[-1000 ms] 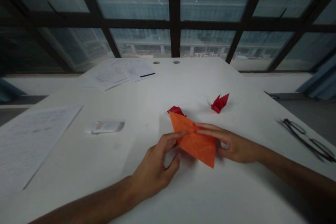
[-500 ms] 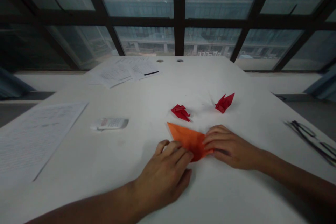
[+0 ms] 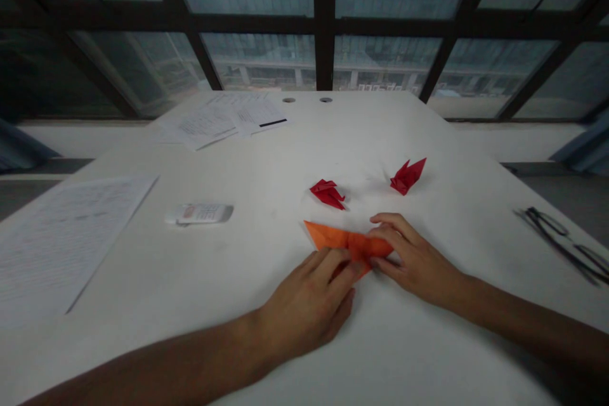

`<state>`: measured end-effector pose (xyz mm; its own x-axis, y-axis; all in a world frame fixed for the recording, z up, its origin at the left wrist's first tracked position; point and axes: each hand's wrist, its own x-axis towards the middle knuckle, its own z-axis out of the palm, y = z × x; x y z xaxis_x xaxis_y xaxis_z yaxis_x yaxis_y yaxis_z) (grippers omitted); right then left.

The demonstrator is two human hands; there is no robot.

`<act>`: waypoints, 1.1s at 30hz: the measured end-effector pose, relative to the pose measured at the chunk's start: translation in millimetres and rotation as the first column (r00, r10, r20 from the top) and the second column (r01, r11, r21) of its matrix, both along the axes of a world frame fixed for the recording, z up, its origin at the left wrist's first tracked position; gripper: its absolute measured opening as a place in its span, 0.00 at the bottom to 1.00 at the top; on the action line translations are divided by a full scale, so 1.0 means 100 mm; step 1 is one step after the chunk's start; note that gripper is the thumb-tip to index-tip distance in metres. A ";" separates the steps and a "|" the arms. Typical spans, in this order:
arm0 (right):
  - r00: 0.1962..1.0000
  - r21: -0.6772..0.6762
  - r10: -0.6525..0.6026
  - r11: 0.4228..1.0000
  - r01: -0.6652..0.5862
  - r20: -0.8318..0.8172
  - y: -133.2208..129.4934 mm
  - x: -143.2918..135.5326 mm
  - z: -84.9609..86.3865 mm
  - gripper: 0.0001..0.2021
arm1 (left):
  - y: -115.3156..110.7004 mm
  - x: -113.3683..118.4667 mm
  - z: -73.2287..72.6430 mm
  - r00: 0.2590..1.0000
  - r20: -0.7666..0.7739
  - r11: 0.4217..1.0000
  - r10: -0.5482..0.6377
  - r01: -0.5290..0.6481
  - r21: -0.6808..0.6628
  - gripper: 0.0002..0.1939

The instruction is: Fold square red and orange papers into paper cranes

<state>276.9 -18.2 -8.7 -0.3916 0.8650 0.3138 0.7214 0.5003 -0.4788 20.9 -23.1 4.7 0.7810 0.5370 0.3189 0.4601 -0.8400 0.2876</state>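
Observation:
A folded sheet of orange origami paper (image 3: 335, 238) lies on the white table between my hands, its pointed corner facing away to the left. My left hand (image 3: 316, 295) presses on its near edge with curled fingers. At the paper's right end, my right hand (image 3: 413, 260) pinches a folded part between thumb and fingers, the index finger raised a little. Part of the paper is hidden under my fingers. Just beyond it sits a red folded paper figure (image 3: 327, 194), with a second red paper figure (image 3: 408, 176) farther right.
On the left lie a printed sheet (image 3: 71, 235) and a white eraser-like item with printing (image 3: 202, 213). More printed papers (image 3: 209, 122) are spread at the far left. Black-framed glasses (image 3: 566, 241) rest near the right edge of the white table (image 3: 266, 171). Windows stand behind.
My left hand has shifted right along the orange paper. The right part of the paper is now folded differently, and my right thumb and fingers have spread around it. The view has tilted slightly down.

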 end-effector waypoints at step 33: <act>0.981 -0.191 -0.193 0.963 0.190 0.007 0.06 0.00 0.13 0.06 | 0.23 -0.12 0.06 0.993 -0.048 0.976 0.104 -0.111 -0.189 0.05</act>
